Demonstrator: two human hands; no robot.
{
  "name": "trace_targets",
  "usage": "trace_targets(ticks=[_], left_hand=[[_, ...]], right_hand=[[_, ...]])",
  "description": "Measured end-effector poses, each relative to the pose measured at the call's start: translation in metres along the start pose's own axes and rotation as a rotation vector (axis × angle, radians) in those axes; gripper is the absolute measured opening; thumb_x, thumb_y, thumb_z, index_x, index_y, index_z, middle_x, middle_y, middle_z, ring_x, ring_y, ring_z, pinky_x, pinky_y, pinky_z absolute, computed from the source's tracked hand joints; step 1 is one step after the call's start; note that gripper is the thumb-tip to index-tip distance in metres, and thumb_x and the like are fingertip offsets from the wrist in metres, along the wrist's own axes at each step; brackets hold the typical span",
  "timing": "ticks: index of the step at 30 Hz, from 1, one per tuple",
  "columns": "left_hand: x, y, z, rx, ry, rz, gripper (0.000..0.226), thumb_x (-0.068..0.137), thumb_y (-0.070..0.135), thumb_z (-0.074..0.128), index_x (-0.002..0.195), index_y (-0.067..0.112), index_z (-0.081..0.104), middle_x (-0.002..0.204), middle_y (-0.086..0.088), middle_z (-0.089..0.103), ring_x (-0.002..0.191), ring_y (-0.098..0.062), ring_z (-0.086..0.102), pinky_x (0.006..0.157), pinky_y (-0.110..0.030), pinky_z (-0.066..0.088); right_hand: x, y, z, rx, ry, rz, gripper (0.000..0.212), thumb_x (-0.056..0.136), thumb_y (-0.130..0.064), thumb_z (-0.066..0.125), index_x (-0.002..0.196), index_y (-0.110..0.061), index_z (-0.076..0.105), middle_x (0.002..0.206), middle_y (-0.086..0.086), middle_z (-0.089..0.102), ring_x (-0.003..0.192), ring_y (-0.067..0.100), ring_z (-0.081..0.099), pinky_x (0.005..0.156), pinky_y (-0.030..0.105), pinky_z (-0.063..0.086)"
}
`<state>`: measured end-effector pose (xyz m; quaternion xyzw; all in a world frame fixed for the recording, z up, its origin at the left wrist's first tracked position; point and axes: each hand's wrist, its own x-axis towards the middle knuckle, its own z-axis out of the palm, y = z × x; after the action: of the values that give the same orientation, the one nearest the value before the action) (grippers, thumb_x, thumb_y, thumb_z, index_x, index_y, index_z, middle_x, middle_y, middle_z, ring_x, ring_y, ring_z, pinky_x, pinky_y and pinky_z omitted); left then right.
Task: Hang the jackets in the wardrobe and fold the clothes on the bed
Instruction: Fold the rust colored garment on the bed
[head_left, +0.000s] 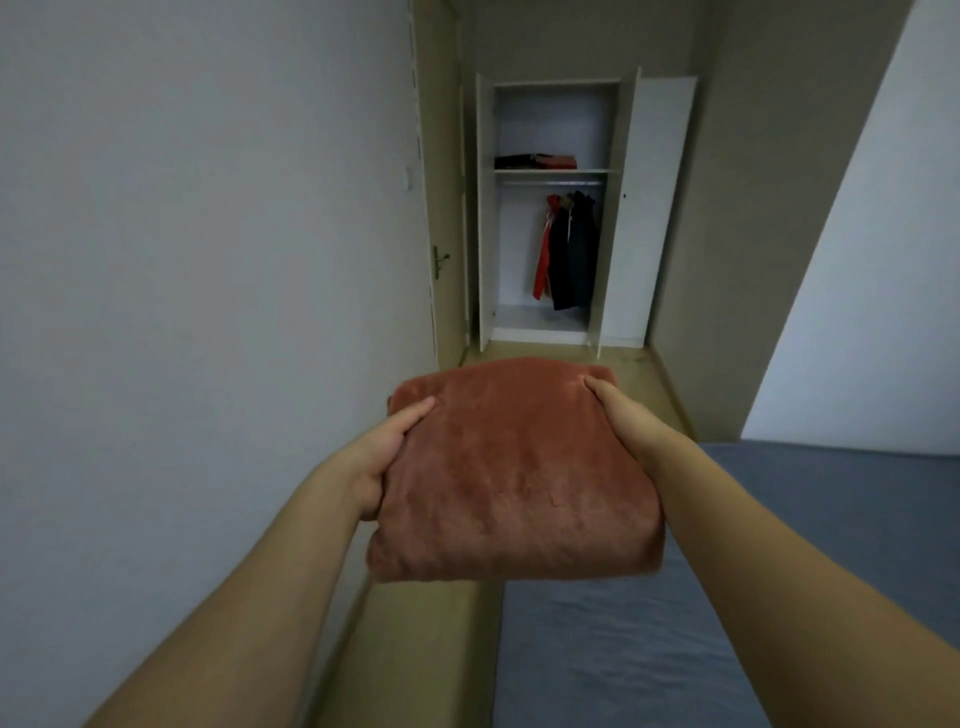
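In the head view, the person stood in a narrow strip of beige floor (415, 649) between a pale grey wall (208, 260) on the left and a bed (779, 597) on the right, its blue-grey sheet slightly creased. Both bare forearms reached forward, carrying a folded rust-coloured fleece garment (514, 467) in the air above the floor and the bed's near edge. The left hand (384, 457) gripped the garment's left side, thumb lying across the top and fingers tucked out of sight beneath. The right hand (618, 410) gripped the right side in the same way, thumb on top near the far corner.

Straight ahead at the end of the passage stood a white wardrobe (665, 208) with both doors swung open. On its upper shelf (550, 170) lay folded clothes (537, 161), dark and red. Below the shelf, from a rail (550, 183), hung the jackets (569, 249): a red one at the left, black and dark ones close beside it. Left of the wardrobe was a door with a metal handle (441, 260). A white wall (883, 260) rose beyond the bed on the right.
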<state>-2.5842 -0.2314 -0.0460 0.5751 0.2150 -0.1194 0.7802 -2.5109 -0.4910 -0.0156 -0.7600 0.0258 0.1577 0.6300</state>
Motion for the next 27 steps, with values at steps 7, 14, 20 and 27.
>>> trace_targets(ticks=[7,14,20,27], left_hand=[[0.04,0.1,-0.14,0.061,0.055,0.085,0.048,0.085,0.052,0.068,0.113,0.012,0.073,0.106,-0.014,0.074,0.095,-0.029,0.071,0.094,-0.041,0.053],[0.13,0.187,-0.165,0.186,0.008,0.053,0.045,0.087,0.05,0.066,0.111,0.013,0.073,0.1,-0.012,0.076,0.09,-0.027,0.073,0.083,-0.036,0.056],[0.272,0.254,-0.141,0.268,-0.039,0.073,0.047,0.088,0.053,0.064,0.112,0.013,0.072,0.096,-0.011,0.076,0.092,-0.028,0.071,0.084,-0.038,0.055],[0.471,0.375,-0.118,0.302,-0.057,0.095,0.048,0.087,0.052,0.067,0.112,0.012,0.071,0.097,-0.011,0.076,0.091,-0.028,0.073,0.079,-0.037,0.056]], right_hand=[[0.07,-0.064,0.139,0.138,-0.157,0.084,0.05,0.092,-0.06,0.049,0.11,-0.016,0.066,0.091,0.01,0.076,0.081,0.026,0.074,0.063,0.034,0.056],[0.143,-0.114,0.179,0.188,0.02,0.076,0.039,0.093,-0.052,0.054,0.103,-0.016,0.065,0.083,0.009,0.076,0.078,0.028,0.072,0.06,0.036,0.051],[0.269,-0.143,0.179,0.23,0.201,0.059,0.047,0.098,-0.047,0.049,0.129,-0.012,0.055,0.098,0.011,0.066,0.088,0.029,0.062,0.078,0.042,0.046],[0.483,-0.21,0.161,0.23,0.287,0.038,0.057,0.1,-0.051,0.039,0.136,-0.008,0.049,0.11,0.013,0.063,0.09,0.029,0.06,0.087,0.043,0.045]])
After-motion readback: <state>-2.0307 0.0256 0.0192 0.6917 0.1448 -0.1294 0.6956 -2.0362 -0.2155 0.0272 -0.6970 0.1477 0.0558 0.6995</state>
